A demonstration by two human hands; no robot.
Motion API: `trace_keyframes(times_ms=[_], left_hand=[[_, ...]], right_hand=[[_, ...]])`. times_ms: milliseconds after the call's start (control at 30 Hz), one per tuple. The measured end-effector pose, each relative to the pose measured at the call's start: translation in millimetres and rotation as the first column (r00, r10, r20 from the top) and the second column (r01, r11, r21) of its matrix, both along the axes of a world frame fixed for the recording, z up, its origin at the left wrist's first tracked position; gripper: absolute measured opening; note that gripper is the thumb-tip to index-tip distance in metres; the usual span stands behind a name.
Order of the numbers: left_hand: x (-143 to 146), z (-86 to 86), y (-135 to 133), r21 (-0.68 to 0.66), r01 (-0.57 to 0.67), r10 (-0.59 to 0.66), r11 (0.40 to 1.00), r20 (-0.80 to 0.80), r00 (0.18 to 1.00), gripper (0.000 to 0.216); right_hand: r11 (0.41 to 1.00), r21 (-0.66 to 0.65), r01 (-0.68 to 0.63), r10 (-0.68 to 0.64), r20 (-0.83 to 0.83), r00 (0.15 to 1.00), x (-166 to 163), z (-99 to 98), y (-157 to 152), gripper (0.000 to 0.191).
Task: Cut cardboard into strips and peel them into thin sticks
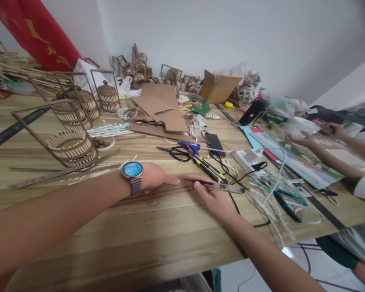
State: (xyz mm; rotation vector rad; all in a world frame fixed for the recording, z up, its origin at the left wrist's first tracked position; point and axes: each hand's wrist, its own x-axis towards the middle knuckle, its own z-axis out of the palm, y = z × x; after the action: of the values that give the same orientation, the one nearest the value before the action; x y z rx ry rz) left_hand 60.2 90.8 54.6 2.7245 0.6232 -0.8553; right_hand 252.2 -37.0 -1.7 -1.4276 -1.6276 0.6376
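Note:
My left hand [155, 177], with a watch [132, 170] on its wrist, rests low over the table at the centre, one finger stretched to the right. Under it runs a thin brown strip [167, 191] lying on the wood; the other fingers are mostly hidden. My right hand [211, 198] is closed round a pen [213, 184] with a dark front part and a clear barrel, tilted almost flat, its tip close to my left fingertip. Just beyond both hands lie black scissors [180, 153], a blue glue gun [191, 147] and a yellow-black utility knife [207, 166].
Small woven baskets [71, 148] with tall handles stand at left. Cardboard sheets [161, 107] lie further back. To the right are a white power strip [246, 160], cables, blue-handled pliers [287, 206] and plastic scraps. Another person's hands [307, 140] handle a clear bag at far right.

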Motion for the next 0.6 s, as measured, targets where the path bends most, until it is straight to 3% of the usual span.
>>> trace_keyframes(times_ms=[200, 600], left_hand=[[-2.3, 1.8, -2.5, 0.022, 0.032, -0.032, 0.999, 0.007, 0.999, 0.113], [3.5, 4.9, -1.9, 0.022, 0.080, -0.079, 0.997, -0.040, 0.996, 0.112]], right_hand=[[0.992, -0.124, -0.037, 0.025, -0.103, 0.994, -25.1, -8.0, 3.4, 0.018], [0.992, -0.084, -0.090, 0.088, -0.033, 0.996, -37.4, -13.4, 10.1, 0.017]])
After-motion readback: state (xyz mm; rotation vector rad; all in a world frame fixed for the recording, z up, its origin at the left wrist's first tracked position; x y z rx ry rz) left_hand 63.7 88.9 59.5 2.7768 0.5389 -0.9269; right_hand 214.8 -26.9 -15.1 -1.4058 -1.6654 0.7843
